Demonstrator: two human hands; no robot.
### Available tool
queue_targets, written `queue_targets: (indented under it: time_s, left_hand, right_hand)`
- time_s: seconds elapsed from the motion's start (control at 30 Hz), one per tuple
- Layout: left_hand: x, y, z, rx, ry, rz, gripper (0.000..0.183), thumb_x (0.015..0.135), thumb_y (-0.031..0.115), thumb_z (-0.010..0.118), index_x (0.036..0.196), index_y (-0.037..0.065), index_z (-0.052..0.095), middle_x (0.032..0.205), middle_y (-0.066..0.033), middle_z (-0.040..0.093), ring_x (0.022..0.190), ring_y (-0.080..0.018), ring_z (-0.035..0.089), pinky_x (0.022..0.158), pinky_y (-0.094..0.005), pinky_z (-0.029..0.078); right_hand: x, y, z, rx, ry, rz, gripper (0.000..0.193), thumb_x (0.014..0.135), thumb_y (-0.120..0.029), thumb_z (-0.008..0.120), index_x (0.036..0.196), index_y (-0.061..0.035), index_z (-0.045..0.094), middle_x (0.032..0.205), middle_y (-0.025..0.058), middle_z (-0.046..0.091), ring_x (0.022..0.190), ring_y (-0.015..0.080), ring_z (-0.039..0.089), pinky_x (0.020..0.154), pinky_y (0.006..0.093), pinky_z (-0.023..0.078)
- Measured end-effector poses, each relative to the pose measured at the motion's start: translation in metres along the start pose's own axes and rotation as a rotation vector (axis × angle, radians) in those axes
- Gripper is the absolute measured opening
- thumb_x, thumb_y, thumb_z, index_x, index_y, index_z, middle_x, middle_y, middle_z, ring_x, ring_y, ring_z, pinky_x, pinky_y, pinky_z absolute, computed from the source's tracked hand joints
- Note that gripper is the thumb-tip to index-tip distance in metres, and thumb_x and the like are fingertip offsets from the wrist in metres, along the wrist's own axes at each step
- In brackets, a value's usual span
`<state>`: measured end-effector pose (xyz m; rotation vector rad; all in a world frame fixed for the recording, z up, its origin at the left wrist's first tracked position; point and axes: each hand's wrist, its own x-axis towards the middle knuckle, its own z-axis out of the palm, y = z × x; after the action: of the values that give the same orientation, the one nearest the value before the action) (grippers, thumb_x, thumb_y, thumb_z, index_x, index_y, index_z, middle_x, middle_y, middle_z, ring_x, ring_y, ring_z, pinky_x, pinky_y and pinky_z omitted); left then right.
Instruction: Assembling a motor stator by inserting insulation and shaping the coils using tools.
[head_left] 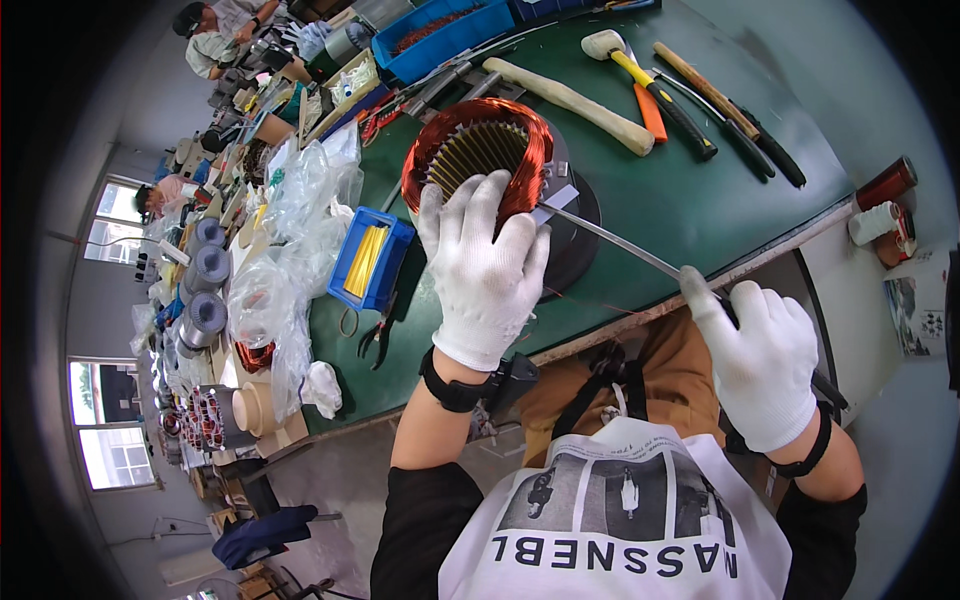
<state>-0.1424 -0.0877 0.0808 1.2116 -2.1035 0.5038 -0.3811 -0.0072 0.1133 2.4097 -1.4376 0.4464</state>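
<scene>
A motor stator (413,150) with copper-red windings and a slotted, yellowish-lined bore sits on a dark round base (580,235) on the green bench. My left hand (485,265), in a white glove, grips its near rim, fingers over the winding and thumb on the outer side. In my gloved right hand (757,350) is a long screwdriver (625,242) with a black handle. Its thin metal shaft points left, and the tip reaches a pale flat piece (558,202) at the stator's right side. Whether the tip touches the winding is hidden.
Left of the stator stands a blue box (398,255) of yellow strips, with pliers (376,340) nearby. A wooden mallet (575,105) and a yellow-and-black hammer (660,95) lie beyond. Plastic bags (265,300) cover the left side. Two people (215,45) are in the background.
</scene>
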Motion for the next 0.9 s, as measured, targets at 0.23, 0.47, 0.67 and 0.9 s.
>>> queue_targets:
  time_s: [0.23,0.47,0.67,0.9]
  left_hand:
    - [-0.002,0.003,0.011,-0.018,0.090,0.000,0.017,0.066,0.015,0.073,0.076,0.011,0.061,0.104,-0.0094,0.059,0.095,-0.0265,0.053,0.102,-0.0508,0.027]
    - [0.002,0.007,0.016,-0.015,0.104,-0.013,0.013,0.068,0.016,0.071,0.075,0.011,0.061,0.104,-0.0081,0.059,0.092,-0.0251,0.054,0.102,-0.0498,0.029]
    - [0.026,-0.023,-0.022,-0.516,-0.044,-0.292,0.019,0.073,0.020,0.068,0.082,0.004,0.063,0.099,-0.0163,0.065,0.094,-0.0317,0.060,0.090,-0.0396,0.043]
    - [0.046,-0.113,-0.002,-0.447,-0.268,-0.333,0.030,0.086,0.010,0.049,0.113,0.005,0.061,0.111,-0.0182,0.062,0.105,-0.0291,0.059,0.091,-0.0341,0.045]
  right_hand:
    - [0.009,-0.001,0.040,0.023,0.100,0.012,0.045,0.072,-0.010,0.057,0.116,-0.0130,0.063,0.068,0.0037,0.040,0.057,0.0182,0.048,0.052,0.0309,0.039]
    - [0.008,-0.001,0.063,0.088,0.165,0.074,0.045,0.070,-0.006,0.057,0.114,-0.0161,0.064,0.068,0.0049,0.043,0.056,0.0198,0.050,0.051,0.0328,0.042]
    - [0.013,0.000,0.055,0.210,0.118,0.079,0.048,0.068,-0.005,0.059,0.115,-0.0148,0.063,0.069,0.0062,0.046,0.058,0.0227,0.053,0.054,0.0350,0.045]
    - [0.010,0.001,0.083,0.225,0.249,0.042,0.054,0.064,-0.002,0.061,0.116,-0.0151,0.064,0.066,0.0050,0.043,0.052,0.0213,0.046,0.047,0.0330,0.038]
